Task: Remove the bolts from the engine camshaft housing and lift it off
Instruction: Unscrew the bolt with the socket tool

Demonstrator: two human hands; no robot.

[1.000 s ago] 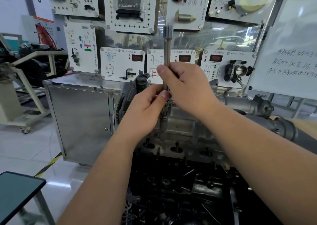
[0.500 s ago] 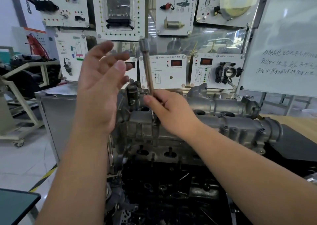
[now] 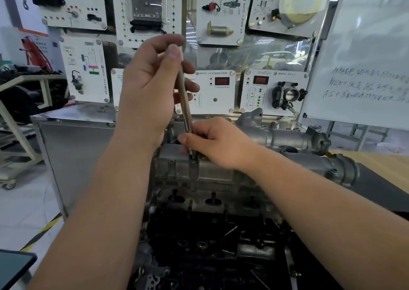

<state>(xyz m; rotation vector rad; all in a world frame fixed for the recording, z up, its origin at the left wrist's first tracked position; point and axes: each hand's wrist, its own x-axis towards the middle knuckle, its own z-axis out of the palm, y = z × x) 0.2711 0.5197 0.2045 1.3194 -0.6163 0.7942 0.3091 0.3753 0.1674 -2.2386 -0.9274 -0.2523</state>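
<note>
Camshaft housing: dull grey cast metal, rough. Extension bar: smooth, satin steel. Cabinet: brushed sheet metal.

Two hands: left, right. One long socket driver. One camshaft housing. One whiteboard. One steel cabinet.

The extension bar stands nearly upright on a bolt atop the camshaft housing. My left hand holds its top, my right hand its foot. Behind stands the display board, the whiteboard to the right.
</note>
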